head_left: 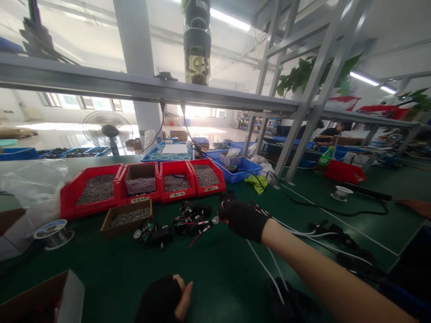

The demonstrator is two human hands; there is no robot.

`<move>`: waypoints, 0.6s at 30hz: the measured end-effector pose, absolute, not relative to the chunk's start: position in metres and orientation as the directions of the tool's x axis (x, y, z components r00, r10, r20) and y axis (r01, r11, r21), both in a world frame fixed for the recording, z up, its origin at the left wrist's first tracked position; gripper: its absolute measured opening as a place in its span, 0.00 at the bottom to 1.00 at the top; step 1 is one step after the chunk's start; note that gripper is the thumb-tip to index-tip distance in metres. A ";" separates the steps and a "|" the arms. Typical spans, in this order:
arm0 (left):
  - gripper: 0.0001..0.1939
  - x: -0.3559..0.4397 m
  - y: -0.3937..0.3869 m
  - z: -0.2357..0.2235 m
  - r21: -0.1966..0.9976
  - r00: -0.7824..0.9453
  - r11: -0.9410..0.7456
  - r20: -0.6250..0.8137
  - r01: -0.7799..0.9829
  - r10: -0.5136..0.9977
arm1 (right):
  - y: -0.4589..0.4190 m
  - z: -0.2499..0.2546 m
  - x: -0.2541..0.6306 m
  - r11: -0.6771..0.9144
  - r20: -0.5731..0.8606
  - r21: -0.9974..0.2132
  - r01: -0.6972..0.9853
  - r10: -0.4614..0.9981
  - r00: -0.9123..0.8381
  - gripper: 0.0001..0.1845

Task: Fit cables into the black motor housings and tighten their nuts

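My right hand, in a black fingerless glove, reaches over the green bench to a cluster of small black assemblies with wires. Its fingers are bent and pressed together by a small round silver part; what they grip is hidden. Beside the cluster lies another black assembly with a green circuit board. Red, white and black wire ends stick out towards me. My left hand, gloved alike, rests low at the front with fingers loosely curled and thumb up; nothing shows in it.
Red bins of small metal parts and a cardboard tray stand behind. Solder spools lie left and right. White cables cross the right side. A shelf spans overhead. Another person's hand is at far right.
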State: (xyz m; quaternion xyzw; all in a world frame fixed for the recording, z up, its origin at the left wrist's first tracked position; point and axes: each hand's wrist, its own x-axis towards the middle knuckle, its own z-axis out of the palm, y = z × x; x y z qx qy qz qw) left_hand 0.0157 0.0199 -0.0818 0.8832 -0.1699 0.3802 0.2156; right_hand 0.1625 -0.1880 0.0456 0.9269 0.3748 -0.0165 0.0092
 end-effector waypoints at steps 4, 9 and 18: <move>0.20 0.014 0.017 -0.079 0.196 0.698 -0.881 0.691 -0.430 -0.188 | -0.152 0.004 0.160 -0.604 -0.043 -0.079 0.793 0.797 0.603 0.05; 0.24 0.016 0.013 -0.071 0.202 0.652 -0.897 0.749 -0.393 -0.118 | -0.149 -0.014 0.154 -0.557 0.003 -0.293 0.777 0.812 0.583 0.11; 0.14 0.021 0.018 -0.076 0.368 0.707 -0.898 0.700 -0.241 0.097 | -0.187 -0.034 0.155 -0.658 -0.211 -0.365 0.659 0.748 0.630 0.06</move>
